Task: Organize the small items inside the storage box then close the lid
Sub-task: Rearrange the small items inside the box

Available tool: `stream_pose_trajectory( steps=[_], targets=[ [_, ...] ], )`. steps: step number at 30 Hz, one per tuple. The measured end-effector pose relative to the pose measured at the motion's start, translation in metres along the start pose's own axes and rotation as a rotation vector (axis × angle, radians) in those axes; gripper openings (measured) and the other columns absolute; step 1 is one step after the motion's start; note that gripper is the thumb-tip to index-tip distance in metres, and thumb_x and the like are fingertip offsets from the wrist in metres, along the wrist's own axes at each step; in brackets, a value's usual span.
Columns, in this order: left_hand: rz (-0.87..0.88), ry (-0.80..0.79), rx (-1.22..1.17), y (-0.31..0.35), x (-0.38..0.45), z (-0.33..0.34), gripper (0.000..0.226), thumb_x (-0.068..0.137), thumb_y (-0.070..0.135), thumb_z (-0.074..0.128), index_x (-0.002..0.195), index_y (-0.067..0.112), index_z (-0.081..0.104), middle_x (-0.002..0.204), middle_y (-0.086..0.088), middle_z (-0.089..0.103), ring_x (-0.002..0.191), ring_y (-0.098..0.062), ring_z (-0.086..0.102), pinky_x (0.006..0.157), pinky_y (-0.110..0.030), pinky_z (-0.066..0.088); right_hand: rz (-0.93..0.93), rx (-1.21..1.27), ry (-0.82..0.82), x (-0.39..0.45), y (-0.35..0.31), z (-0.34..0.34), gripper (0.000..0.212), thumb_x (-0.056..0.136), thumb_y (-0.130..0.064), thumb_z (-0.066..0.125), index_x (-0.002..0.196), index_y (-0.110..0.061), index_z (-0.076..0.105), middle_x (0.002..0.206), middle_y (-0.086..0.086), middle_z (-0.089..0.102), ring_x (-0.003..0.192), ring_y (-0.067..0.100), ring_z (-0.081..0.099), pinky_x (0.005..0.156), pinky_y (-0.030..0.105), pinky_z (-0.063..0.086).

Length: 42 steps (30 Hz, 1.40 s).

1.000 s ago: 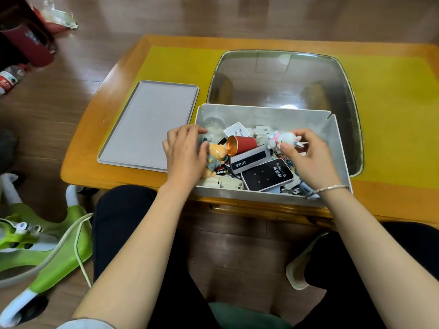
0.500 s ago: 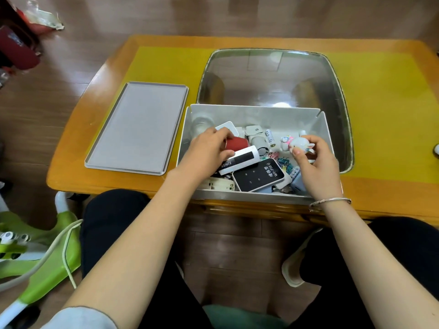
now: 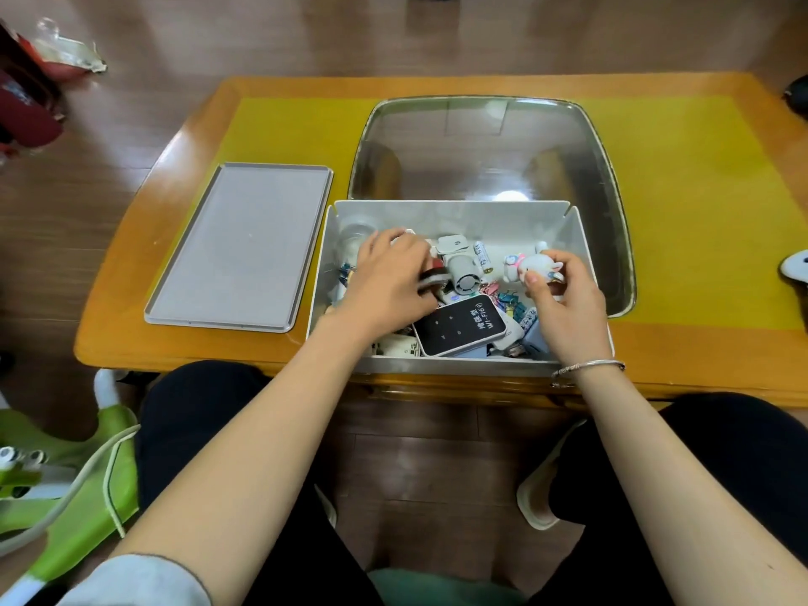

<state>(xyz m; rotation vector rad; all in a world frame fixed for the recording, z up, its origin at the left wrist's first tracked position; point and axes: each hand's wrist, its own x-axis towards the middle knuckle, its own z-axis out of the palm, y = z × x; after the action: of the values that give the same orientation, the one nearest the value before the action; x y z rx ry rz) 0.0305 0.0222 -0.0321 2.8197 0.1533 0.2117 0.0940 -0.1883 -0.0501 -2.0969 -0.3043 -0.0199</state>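
Observation:
An open grey storage box (image 3: 454,366) stands at the table's near edge, full of small items. Its flat grey lid (image 3: 240,247) lies on the table to the left. My left hand (image 3: 389,277) is inside the box, fingers curled over a blurred black and white item (image 3: 435,277). My right hand (image 3: 564,299) pinches a small white toy figure (image 3: 535,266) above the box's right side. A black Wi-Fi device (image 3: 459,325), a grey mini fan (image 3: 463,273), a battery (image 3: 481,252) and coloured binder clips (image 3: 511,299) lie between my hands.
A glass inset (image 3: 481,146) sits in the orange table behind the box, with yellow mat (image 3: 699,212) around it. A green toy vehicle (image 3: 65,487) stands on the floor at lower left. Red clutter (image 3: 26,98) is at upper left.
My left hand moved from the box's left edge deeper into the middle, over the red cup and the black and white item. My right hand keeps the toy figure, shifted slightly.

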Motion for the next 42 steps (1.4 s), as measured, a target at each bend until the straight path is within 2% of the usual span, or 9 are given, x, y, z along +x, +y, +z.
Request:
stream_pose_trajectory(
  steps=[3, 7, 12, 15, 17, 20, 23, 32, 42],
  targets=[
    [-0.231, 0.231, -0.438, -0.010, -0.004, -0.013, 0.020, 0.085, 0.017, 0.062, 0.091, 0.021, 0.044, 0.093, -0.002, 0.061, 0.085, -0.019, 0.057, 0.066, -0.020, 0.040, -0.010, -0.010, 0.000, 0.000, 0.000, 0.000, 0.030, 0.093, -0.024, 0.056, 0.121, -0.016, 0.051, 0.105, -0.008, 0.055, 0.087, 0.011, 0.058, 0.063, 0.010, 0.043],
    [-0.306, 0.317, -0.556, -0.024, -0.002, -0.034, 0.019, 0.091, 0.020, 0.059, 0.100, 0.024, 0.043, 0.098, -0.005, 0.064, 0.083, -0.024, 0.065, 0.076, -0.038, 0.053, -0.021, -0.010, -0.030, -0.001, -0.003, 0.001, 0.032, 0.092, -0.026, 0.056, 0.122, -0.015, 0.050, 0.109, -0.001, 0.060, 0.088, 0.017, 0.063, 0.072, 0.029, 0.054],
    [-0.264, 0.168, -0.374, -0.031, 0.000, -0.034, 0.021, 0.090, 0.032, 0.062, 0.108, 0.023, 0.054, 0.106, 0.000, 0.063, 0.093, -0.024, 0.061, 0.078, -0.035, 0.049, -0.025, -0.013, -0.030, -0.002, -0.005, 0.000, 0.033, 0.092, -0.026, 0.056, 0.123, -0.014, 0.050, 0.105, -0.002, 0.059, 0.087, 0.016, 0.063, 0.069, 0.026, 0.051],
    [-0.186, -0.053, -0.045, -0.029, -0.001, -0.029, 0.045, 0.086, 0.039, 0.065, 0.126, 0.023, 0.051, 0.129, -0.003, 0.053, 0.119, -0.025, 0.045, 0.095, -0.037, 0.035, -0.019, -0.041, -0.039, -0.002, -0.005, 0.001, 0.034, 0.093, -0.026, 0.056, 0.124, -0.014, 0.049, 0.107, 0.002, 0.061, 0.085, 0.013, 0.060, 0.065, 0.019, 0.047],
    [-0.062, -0.049, 0.067, -0.023, -0.006, -0.028, 0.055, 0.081, 0.036, 0.069, 0.132, 0.026, 0.047, 0.137, -0.001, 0.046, 0.126, -0.024, 0.035, 0.100, -0.039, 0.026, -0.012, -0.043, -0.042, -0.002, -0.005, 0.001, 0.034, 0.093, -0.025, 0.056, 0.124, -0.014, 0.049, 0.110, 0.004, 0.062, 0.085, 0.012, 0.059, 0.061, 0.013, 0.044],
    [0.120, 0.060, 0.057, -0.013, -0.014, -0.030, 0.031, 0.078, 0.023, 0.068, 0.108, 0.025, 0.061, 0.116, 0.001, 0.055, 0.112, -0.023, 0.044, 0.085, -0.031, 0.024, -0.009, -0.056, -0.042, -0.002, -0.005, 0.001, 0.034, 0.093, -0.024, 0.056, 0.125, -0.014, 0.049, 0.114, 0.006, 0.062, 0.087, 0.010, 0.057, 0.059, 0.006, 0.040],
    [0.153, -0.050, 0.067, -0.012, -0.021, -0.027, 0.011, 0.083, 0.023, 0.067, 0.094, 0.025, 0.068, 0.098, 0.003, 0.061, 0.098, -0.021, 0.053, 0.076, -0.028, 0.025, -0.016, -0.074, -0.052, -0.003, -0.006, 0.001, 0.033, 0.093, -0.024, 0.055, 0.124, -0.014, 0.048, 0.114, 0.007, 0.062, 0.087, 0.010, 0.057, 0.053, 0.000, 0.038],
    [-0.027, -0.109, 0.216, -0.017, -0.032, -0.007, 0.035, 0.084, 0.040, 0.057, 0.118, 0.034, 0.062, 0.116, 0.001, 0.053, 0.114, -0.022, 0.040, 0.091, -0.040, 0.030, -0.004, -0.120, -0.108, -0.003, -0.007, 0.004, 0.032, 0.094, -0.028, 0.052, 0.124, -0.016, 0.047, 0.116, 0.006, 0.062, 0.086, 0.011, 0.055, 0.075, 0.032, 0.053],
    [0.050, -0.072, 0.288, -0.005, -0.027, 0.005, 0.045, 0.084, 0.028, 0.063, 0.128, 0.035, 0.055, 0.115, -0.005, 0.045, 0.109, -0.027, 0.036, 0.091, -0.040, 0.022, -0.021, -0.141, -0.109, -0.003, -0.004, 0.007, 0.030, 0.094, -0.028, 0.052, 0.121, -0.016, 0.048, 0.114, 0.005, 0.062, 0.087, 0.011, 0.056, 0.072, 0.027, 0.048]
  ],
)
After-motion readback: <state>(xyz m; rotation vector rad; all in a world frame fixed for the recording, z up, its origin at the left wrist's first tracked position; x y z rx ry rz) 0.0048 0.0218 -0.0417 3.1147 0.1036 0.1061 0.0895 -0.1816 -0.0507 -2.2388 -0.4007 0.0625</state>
